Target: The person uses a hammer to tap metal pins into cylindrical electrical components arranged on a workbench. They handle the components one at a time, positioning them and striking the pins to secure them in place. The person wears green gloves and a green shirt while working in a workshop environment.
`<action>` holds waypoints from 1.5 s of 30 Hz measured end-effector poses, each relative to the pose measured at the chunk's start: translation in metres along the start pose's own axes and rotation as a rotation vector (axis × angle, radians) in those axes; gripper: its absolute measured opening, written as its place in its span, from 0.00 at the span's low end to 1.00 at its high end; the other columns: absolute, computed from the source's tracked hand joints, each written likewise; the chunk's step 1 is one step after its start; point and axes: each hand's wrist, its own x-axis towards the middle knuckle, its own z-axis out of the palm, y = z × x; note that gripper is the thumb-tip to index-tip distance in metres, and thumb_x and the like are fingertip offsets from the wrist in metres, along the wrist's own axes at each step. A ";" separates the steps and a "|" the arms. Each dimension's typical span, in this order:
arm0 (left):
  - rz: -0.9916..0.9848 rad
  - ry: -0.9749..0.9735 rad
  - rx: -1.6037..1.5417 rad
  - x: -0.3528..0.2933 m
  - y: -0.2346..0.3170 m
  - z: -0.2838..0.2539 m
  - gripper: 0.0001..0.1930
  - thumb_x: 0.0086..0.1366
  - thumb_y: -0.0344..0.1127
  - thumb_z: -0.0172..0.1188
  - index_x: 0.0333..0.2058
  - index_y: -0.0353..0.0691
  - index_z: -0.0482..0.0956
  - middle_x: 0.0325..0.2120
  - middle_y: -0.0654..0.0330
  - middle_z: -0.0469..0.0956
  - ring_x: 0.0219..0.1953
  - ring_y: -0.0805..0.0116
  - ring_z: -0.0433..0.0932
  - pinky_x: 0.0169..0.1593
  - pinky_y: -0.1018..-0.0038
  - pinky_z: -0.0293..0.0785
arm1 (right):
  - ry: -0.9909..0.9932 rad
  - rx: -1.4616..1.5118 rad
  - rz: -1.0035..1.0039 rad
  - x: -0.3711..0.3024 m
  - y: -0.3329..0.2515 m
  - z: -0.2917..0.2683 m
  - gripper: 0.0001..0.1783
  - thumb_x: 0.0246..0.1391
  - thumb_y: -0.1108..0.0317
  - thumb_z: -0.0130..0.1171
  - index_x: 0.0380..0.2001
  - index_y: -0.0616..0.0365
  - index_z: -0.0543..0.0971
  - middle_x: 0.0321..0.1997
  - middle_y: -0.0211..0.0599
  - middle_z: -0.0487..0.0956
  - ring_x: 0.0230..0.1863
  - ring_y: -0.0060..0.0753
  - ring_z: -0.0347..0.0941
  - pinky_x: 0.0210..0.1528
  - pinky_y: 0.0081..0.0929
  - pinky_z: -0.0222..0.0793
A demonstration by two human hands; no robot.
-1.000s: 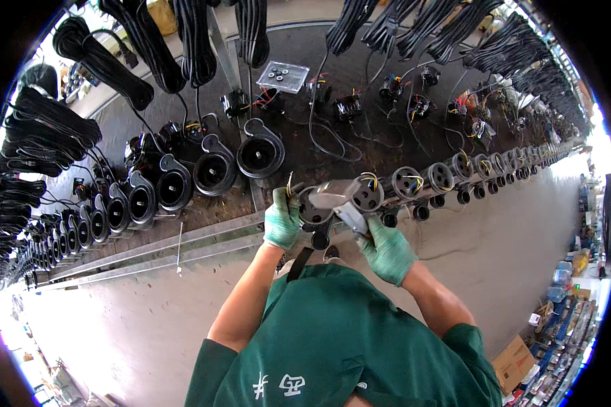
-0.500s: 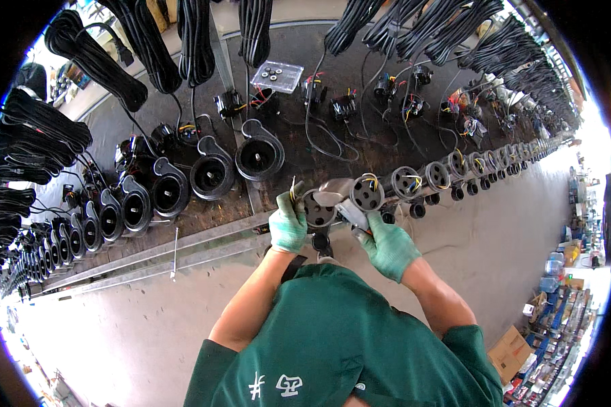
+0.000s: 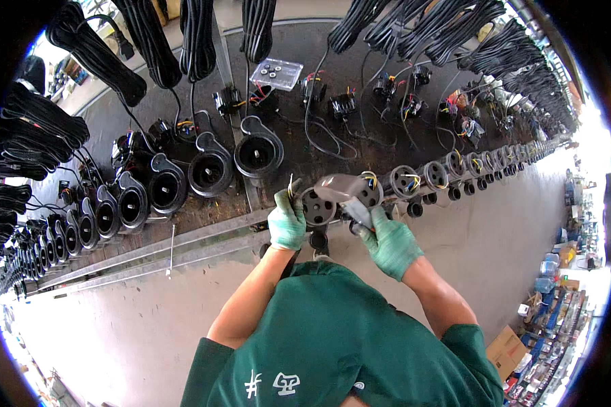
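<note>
While the left hand (image 3: 287, 221) in a green glove is gripping the round black motor part (image 3: 318, 207), the right hand (image 3: 390, 242) is pinching its grey cover (image 3: 348, 188). The part is sitting between both hands, near the long rail (image 3: 183, 244).

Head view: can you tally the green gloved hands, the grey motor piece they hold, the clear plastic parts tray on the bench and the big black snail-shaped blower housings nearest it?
Green gloved hands: 2, left and right
Grey motor piece: 1
Clear plastic parts tray: 1
Big black snail-shaped blower housings, nearest ones: 2
Total: 6
</note>
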 end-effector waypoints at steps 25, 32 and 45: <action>-0.087 -0.037 -0.107 -0.003 0.015 -0.005 0.11 0.75 0.30 0.50 0.53 0.42 0.69 0.45 0.53 0.85 0.36 0.55 0.84 0.37 0.66 0.78 | -0.248 -0.044 -0.029 0.037 0.024 0.014 0.23 0.67 0.50 0.52 0.53 0.58 0.73 0.44 0.53 0.83 0.45 0.64 0.80 0.47 0.58 0.73; -0.003 -0.012 -0.102 0.000 0.015 -0.005 0.09 0.76 0.32 0.50 0.52 0.40 0.68 0.44 0.54 0.85 0.34 0.59 0.83 0.40 0.67 0.78 | 0.429 0.119 0.203 -0.005 0.121 0.008 0.18 0.56 0.55 0.66 0.43 0.55 0.79 0.37 0.52 0.83 0.41 0.57 0.81 0.42 0.47 0.76; -0.240 -0.228 -0.531 -0.051 -0.003 0.019 0.63 0.43 0.40 0.83 0.72 0.42 0.46 0.64 0.53 0.65 0.65 0.58 0.68 0.67 0.62 0.70 | 0.637 0.091 0.400 0.016 0.297 -0.003 0.16 0.54 0.63 0.68 0.43 0.57 0.78 0.43 0.52 0.81 0.44 0.59 0.78 0.46 0.51 0.72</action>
